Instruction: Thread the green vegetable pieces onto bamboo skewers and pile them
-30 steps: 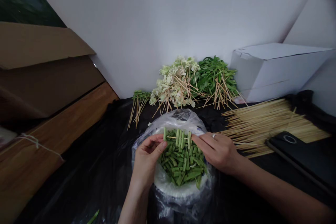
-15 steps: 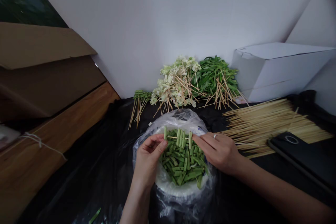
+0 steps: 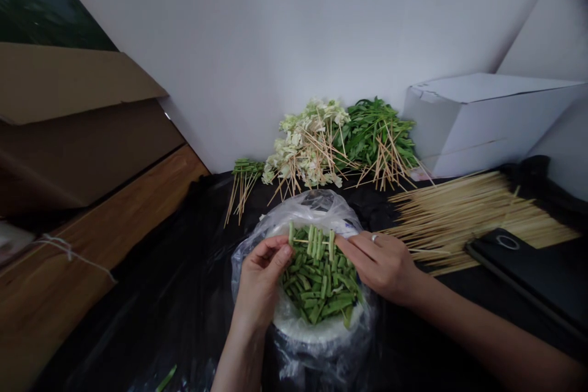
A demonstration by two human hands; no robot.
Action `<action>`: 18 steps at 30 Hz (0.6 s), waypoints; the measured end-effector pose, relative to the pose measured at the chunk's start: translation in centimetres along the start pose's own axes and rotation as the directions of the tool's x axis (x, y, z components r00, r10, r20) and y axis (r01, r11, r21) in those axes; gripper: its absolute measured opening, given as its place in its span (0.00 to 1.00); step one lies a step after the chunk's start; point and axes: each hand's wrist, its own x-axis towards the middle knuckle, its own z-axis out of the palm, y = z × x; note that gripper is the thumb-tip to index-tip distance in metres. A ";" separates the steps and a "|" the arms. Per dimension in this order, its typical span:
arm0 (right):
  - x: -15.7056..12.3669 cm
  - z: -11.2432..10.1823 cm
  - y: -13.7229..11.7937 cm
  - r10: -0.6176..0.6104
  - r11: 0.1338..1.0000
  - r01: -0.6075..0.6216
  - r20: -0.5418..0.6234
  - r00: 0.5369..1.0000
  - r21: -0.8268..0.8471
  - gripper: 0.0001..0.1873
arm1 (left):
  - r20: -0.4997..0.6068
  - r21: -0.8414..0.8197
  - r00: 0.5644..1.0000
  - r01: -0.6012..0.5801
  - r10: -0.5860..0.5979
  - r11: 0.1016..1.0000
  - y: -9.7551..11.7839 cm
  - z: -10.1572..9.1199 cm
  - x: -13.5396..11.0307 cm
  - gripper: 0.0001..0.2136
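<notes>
My right hand [image 3: 383, 263], with a ring on one finger, is closed on a thin bamboo skewer [image 3: 302, 241] that points left. Several green bean pieces [image 3: 317, 243] sit crosswise on the skewer, close to my right fingers. Between thumb and fingertips, my left hand [image 3: 261, 275] pinches another green bean piece [image 3: 291, 231], upright at the skewer's tip; whether the tip has pierced it I cannot tell. Both hands are above a bowl [image 3: 310, 335] lined with a clear plastic bag [image 3: 316, 201], which holds many cut green beans [image 3: 316, 294].
Along the wall lie skewered beans [image 3: 248, 166], skewered pale leafy vegetable [image 3: 294, 150] and skewered greens [image 3: 374, 125]. Loose skewers [image 3: 459, 220] and a black phone [image 3: 519, 269] are at right, near a white box [image 3: 496, 125]. A cardboard box [image 3: 78, 141] stands left. Black plastic sheeting [image 3: 160, 306] covers the surface.
Both hands keep nearly the same pose, with the bean piece still at the skewer's tip. The whole view has shifted very slightly.
</notes>
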 end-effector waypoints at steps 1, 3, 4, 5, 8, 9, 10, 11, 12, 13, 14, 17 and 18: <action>0.0 0.0 0.0 -0.001 1.000 0.001 -0.007 1.000 0.004 0.18 | -0.002 -0.042 1.000 0.021 -0.021 0.999 0.0 0.1 -0.1 0.13; 0.1 0.0 -0.1 -0.006 1.000 0.006 -0.022 1.000 0.007 0.17 | 0.009 -0.132 0.996 0.087 -0.086 0.987 0.1 0.4 -0.2 0.13; 0.1 0.0 -0.1 -0.011 1.000 0.011 -0.029 1.000 0.009 0.17 | 0.021 -0.168 0.992 0.127 -0.125 0.978 0.2 0.5 -0.3 0.14; 0.1 0.0 -0.1 -0.016 1.000 0.016 -0.036 0.999 0.010 0.16 | 0.038 -0.194 0.986 0.166 -0.162 0.967 0.3 0.7 -0.3 0.14; 0.0 0.1 -0.2 -0.025 1.000 0.025 -0.033 0.999 0.009 0.16 | 0.061 -0.217 0.971 0.240 -0.233 0.946 0.5 1.1 -0.5 0.14; -0.1 0.2 -0.2 -0.025 1.000 0.025 -0.029 0.999 0.004 0.16 | 0.058 -0.215 0.969 0.248 -0.241 0.945 0.6 1.1 -0.5 0.14; -0.1 0.2 -0.2 -0.024 1.000 0.024 -0.026 0.999 -0.002 0.16 | 0.054 -0.211 0.968 0.250 -0.244 0.945 0.6 1.2 -0.5 0.15; -0.1 0.2 -0.2 -0.024 1.000 0.023 -0.025 0.999 -0.008 0.16 | 0.050 -0.205 0.969 0.248 -0.243 0.947 0.6 1.2 -0.4 0.15; -0.1 0.1 -0.2 -0.024 1.000 0.024 -0.025 0.999 -0.012 0.15 | 0.047 -0.199 0.970 0.242 -0.238 0.950 0.6 1.2 -0.4 0.15; -0.1 0.1 -0.1 -0.026 1.000 0.026 -0.027 0.999 -0.015 0.15 | 0.046 -0.191 0.972 0.236 -0.232 0.953 0.7 1.2 -0.4 0.15; 0.0 0.1 -0.1 -0.028 1.000 0.028 -0.028 0.999 -0.014 0.15 | 0.048 -0.180 0.973 0.231 -0.226 0.956 0.7 1.2 -0.4 0.15; 0.0 0.1 -0.1 -0.029 1.000 0.029 -0.032 0.999 0.000 0.16 | 0.050 -0.158 0.974 0.227 -0.221 0.961 0.9 1.2 -0.3 0.14; -0.1 0.1 -0.1 -0.028 1.000 0.028 -0.032 0.999 0.002 0.16 | 0.049 -0.153 0.973 0.228 -0.223 0.961 0.9 1.2 -0.3 0.14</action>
